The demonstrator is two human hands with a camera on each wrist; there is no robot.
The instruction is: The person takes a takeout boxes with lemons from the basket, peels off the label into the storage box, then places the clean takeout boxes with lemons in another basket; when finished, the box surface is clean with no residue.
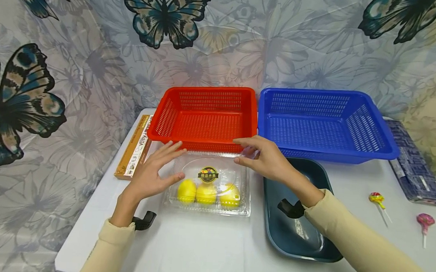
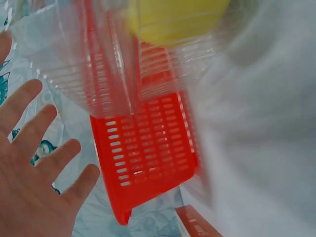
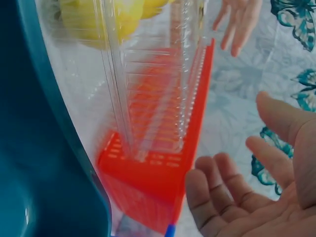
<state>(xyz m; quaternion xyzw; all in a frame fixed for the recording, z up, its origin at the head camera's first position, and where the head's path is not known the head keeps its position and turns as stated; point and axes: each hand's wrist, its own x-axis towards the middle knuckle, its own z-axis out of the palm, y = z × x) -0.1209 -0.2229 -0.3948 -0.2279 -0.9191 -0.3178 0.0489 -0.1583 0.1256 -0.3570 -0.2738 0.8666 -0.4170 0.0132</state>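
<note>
- The left hand (image 1: pixel 152 175) is spread wide, fingers straight and thumb held apart, with nothing in its grasp.
- The right hand (image 1: pixel 266 156) is loosely opened, its fingers gently bent and the thumb away from them; it too has hold of nothing.
- Between the two hands, and reaching nearer the person than their fingertips, a clear plastic container (image 1: pixel 209 162) lies on the table; both wrist views show a gap between it and the hand.
- Inside, on the side nearest the person, three yellow fruits (image 1: pixel 206 194) sit in a row, with a dark round label (image 1: pixel 208 175) on the lid beyond them.
- Just beyond the fingertips of both hands stands a red basket (image 1: pixel 203 142).
- Beyond the right hand and to its right is a blue basket (image 1: pixel 334 152).
- Below the right wrist and forearm lies a dark teal tray (image 1: pixel 283 232).
- Left of the left hand, slightly beyond it, rests a brown book or box (image 1: pixel 132 148).
- Well to the right of the right hand lie two lollipops (image 1: pixel 377 197) and a dark blue patterned pack (image 1: pixel 417 165).
</note>
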